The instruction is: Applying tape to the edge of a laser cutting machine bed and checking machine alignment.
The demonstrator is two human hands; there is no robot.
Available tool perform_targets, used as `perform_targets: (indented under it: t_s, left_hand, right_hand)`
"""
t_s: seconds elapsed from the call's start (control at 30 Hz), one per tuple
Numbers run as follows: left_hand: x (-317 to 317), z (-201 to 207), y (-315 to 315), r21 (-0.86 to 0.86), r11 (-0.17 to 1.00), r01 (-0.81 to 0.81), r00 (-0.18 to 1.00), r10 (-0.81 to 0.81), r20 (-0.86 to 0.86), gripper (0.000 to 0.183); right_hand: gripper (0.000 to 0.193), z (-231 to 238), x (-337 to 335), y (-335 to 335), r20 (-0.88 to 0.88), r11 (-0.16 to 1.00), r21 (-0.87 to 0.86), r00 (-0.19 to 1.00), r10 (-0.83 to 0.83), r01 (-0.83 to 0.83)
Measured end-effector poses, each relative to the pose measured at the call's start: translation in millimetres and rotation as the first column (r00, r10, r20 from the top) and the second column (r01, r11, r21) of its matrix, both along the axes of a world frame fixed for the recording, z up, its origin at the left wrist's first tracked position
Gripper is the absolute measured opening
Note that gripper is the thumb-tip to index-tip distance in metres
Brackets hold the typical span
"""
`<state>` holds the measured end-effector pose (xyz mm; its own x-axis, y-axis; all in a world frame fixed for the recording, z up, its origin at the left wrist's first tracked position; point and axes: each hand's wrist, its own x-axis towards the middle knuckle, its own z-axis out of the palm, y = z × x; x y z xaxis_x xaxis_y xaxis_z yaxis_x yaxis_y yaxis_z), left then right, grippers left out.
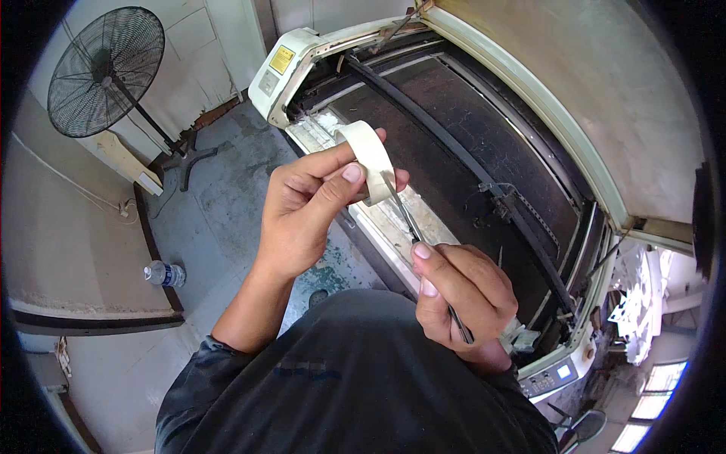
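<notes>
My left hand (299, 200) is closed around a roll of cream-coloured tape (376, 160), with the thumb on its near side and fingers through or behind the ring. A slim, pointed metal tool (406, 213), tweezers-like with a dark rear end, is pinched between the thumb and fingers of my right hand (470, 291). Its tip rests at the tape's lower right face; whether it presses in cannot be made out. Both hands are held above the front ledge (412, 223) of a large open machine.
The machine's dark bed (446, 144) is crossed by a black rail (423, 113) with a carriage. Its raised lid (575, 83) stands at the right, the control panel (550, 378) at the near corner. A pedestal fan (106, 76) and a water bottle (165, 274) are to the left.
</notes>
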<state>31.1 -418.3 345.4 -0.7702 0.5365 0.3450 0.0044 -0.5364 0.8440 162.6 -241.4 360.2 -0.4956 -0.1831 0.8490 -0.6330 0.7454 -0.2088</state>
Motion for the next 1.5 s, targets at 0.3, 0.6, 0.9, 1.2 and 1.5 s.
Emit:
perform_targets:
  t_s: [0.3,0.6,0.9,1.2,1.5]
  left_hand:
    - [-3,1,3,-0.006,1.000,0.006,0.997,-0.006,0.072,0.041]
    - [-8,4,3,-0.004,1.000,0.021,0.987,-0.020,0.161,0.044]
    - [-11,9,5,-0.024,1.000,-0.015,0.984,0.019,0.180,0.052]
    - [-15,9,6,0.018,1.000,0.010,0.967,-0.014,0.253,0.045]
    - [-19,11,5,-0.006,0.999,-0.044,0.964,0.044,0.263,0.053]
  right_hand:
    - [0.044,-3,-5,1,-0.013,1.000,0.005,1.000,-0.001,0.001]
    - [0.046,-3,-8,2,0.015,1.000,0.009,1.000,0.017,-0.017]
    - [0.043,-4,-10,5,0.020,1.000,0.020,1.000,0.016,-0.016]
    - [0.043,-9,-11,5,0.011,1.000,0.016,1.000,0.016,-0.016]
    - [0.042,-18,-13,3,0.003,1.000,0.014,1.000,0.028,-0.028]
